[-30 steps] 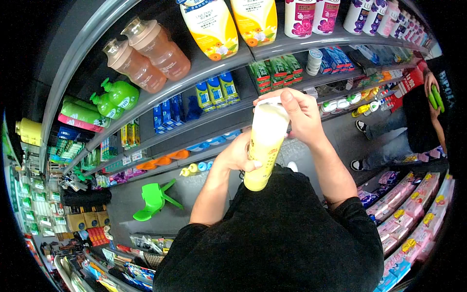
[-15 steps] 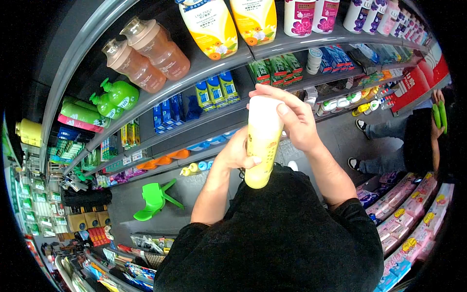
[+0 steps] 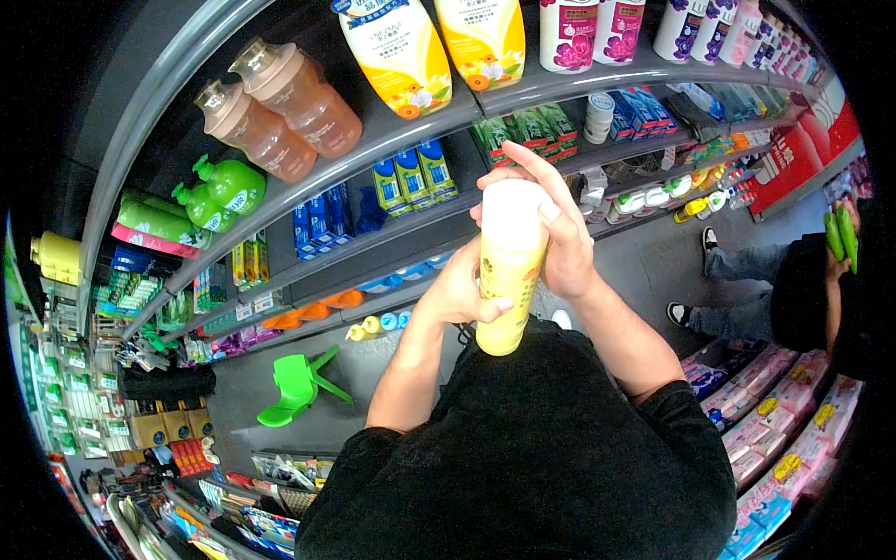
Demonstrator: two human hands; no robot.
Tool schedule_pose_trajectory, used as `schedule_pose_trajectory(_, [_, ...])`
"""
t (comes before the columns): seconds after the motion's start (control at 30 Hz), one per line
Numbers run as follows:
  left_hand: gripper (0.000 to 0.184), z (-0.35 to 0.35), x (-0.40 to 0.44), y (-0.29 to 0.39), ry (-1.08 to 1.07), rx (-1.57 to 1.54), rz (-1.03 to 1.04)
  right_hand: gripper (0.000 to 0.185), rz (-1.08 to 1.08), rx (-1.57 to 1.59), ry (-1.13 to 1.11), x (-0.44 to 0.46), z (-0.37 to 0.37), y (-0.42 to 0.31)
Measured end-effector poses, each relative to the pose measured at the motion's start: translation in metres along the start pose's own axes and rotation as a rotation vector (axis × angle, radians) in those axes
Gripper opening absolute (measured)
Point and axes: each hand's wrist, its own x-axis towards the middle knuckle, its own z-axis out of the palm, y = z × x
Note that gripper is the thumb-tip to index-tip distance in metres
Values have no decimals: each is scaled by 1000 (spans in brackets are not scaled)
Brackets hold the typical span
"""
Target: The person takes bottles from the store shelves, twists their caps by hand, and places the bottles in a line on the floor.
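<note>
A yellow bottle (image 3: 509, 313) with a white cap (image 3: 515, 207) is held upright in front of my black shirt, its cap end toward the shelf. Wrapped round the lower body from the left is my left hand (image 3: 455, 291), its thumb lying across the front. My right hand (image 3: 567, 245) is at the cap's right side, with the thumb against the cap and fingers curving behind it. One right finger points up, off the cap. Printing shows on the bottle but is too blurred to read.
Ahead runs a curved shelf (image 3: 509, 98) with large yellow-white bottles (image 3: 406, 61), brown bottles (image 3: 303, 103), green pump bottles (image 3: 233, 187) and toothpaste boxes (image 3: 411, 177). A green chair (image 3: 294, 387) stands at lower left. At right, a person (image 3: 798, 289) holds green items (image 3: 845, 233). Pink packages (image 3: 784, 439) line the lower right.
A right finger has lifted upward from the cap, and the right hand has shifted slightly lower. The bottle's tilt has changed a little. My left hand keeps its hold. The person's feet moved slightly.
</note>
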Motion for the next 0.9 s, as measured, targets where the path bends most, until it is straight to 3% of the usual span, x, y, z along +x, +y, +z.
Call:
schedule_pose_trajectory(0.17, [80,-1,2,6,81,206,42,79,5,-66,-6,-2,-15,8])
schedule_pose_trajectory(0.27, [70,-3,3,17,190,413,32,81,-91,-334,-15,-3,-23,6])
schedule_pose_trajectory(0.33, [62,-6,5,16,255,464,60,73,62,-459,-43,-3,-24,-2])
schedule_pose_trajectory(0.43, [65,-6,8,22,310,558,51,64,198,-547,-30,1,-23,-13])
schedule_pose_trajectory(0.53, [72,-7,11,20,304,645,86,61,124,-546,-3,3,-29,-7])
schedule_pose_trajectory(0.63, [77,-15,11,8,322,491,77,58,124,-653,97,5,-53,10])
schedule_pose_trajectory(0.67, [77,-24,8,7,318,653,12,59,132,-744,134,4,-66,21])
schedule_pose_trajectory(0.73, [62,-44,1,-12,383,711,-61,59,114,-1002,196,-5,-95,45])
schedule_pose_trajectory(0.83, [46,-76,-27,-55,437,718,-230,68,267,-1313,245,-56,-169,112])
schedule_pose_trajectory(0.9, [43,-100,-58,-92,501,716,-243,73,490,-1314,396,-108,-206,139])
